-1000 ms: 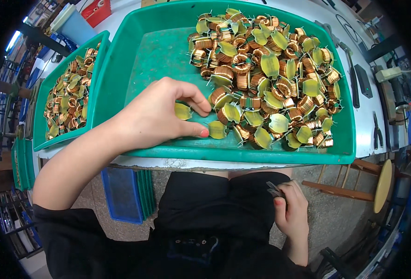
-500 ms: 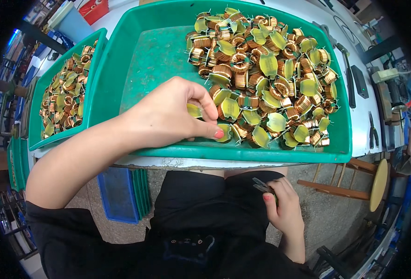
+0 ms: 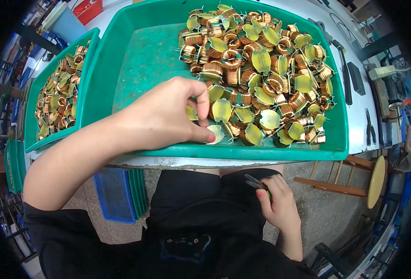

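My left hand [image 3: 168,114] reaches into the near side of a large green tray [image 3: 187,152], its fingers curled round a copper-wound toroid coil. Behind those fingers shows part of its yellow-green base plate [image 3: 191,113]; the rest is hidden. My thumb tip lies against another coil's pale plate [image 3: 217,134] at the edge of the heap. Many similar toroid coils [image 3: 232,59] with thin wire leads fill the tray's right half. Low over my lap, my right hand [image 3: 280,201] is closed on small pliers [image 3: 253,182], their metal jaws pointing up and left.
Left of the large tray, a smaller green tray [image 3: 82,88] holds more coils. A dark-handled tool [image 3: 347,83] and another pair of pliers [image 3: 370,128] lie on the white table at right. Blue and green trays [image 3: 117,193] stand below the table; a wooden stool [image 3: 376,182] is at right.
The whole view has shifted slightly. My left hand stays at the same spot, and the plate by its thumb now looks paler. The pliers in my right hand have tilted a little.
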`<state>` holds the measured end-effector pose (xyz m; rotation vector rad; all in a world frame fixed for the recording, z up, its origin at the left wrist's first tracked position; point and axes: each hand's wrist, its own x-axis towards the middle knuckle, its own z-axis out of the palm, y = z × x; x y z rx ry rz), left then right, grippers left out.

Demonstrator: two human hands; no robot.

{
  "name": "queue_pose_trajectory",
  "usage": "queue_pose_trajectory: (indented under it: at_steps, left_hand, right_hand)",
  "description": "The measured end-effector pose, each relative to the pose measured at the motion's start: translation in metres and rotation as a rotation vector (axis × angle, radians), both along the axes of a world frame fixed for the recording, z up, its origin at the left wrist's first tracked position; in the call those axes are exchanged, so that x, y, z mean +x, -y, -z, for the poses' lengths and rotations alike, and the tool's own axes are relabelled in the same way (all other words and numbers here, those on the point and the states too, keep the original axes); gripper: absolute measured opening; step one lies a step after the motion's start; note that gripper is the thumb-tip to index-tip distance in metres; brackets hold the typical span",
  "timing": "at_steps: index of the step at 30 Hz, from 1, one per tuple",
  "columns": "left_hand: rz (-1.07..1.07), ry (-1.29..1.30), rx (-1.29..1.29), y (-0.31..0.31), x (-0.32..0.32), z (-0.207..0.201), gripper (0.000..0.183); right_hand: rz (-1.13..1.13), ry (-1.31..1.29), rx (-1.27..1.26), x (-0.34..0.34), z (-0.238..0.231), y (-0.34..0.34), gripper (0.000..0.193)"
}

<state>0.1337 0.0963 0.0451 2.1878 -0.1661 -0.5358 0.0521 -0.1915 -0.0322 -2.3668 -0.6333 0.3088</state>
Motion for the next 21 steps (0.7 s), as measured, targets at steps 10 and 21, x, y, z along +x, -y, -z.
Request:
queue_pose_trajectory:
  at_steps: [10, 21]
  left_hand:
    - [-0.167, -0.468, 0.067, -0.004, 0.004, -0.022, 0.013]
    - [-0.286, -0.482, -0.575, -0.034, -0.007, -0.021, 0.024]
  right_hand:
    - [-0.002, -0.012, -0.006, -0.003, 0.0, 0.008, 0.017]
    - [0.015, -0.013, -0.013, -0.003, 0.002, 0.012, 0.016]
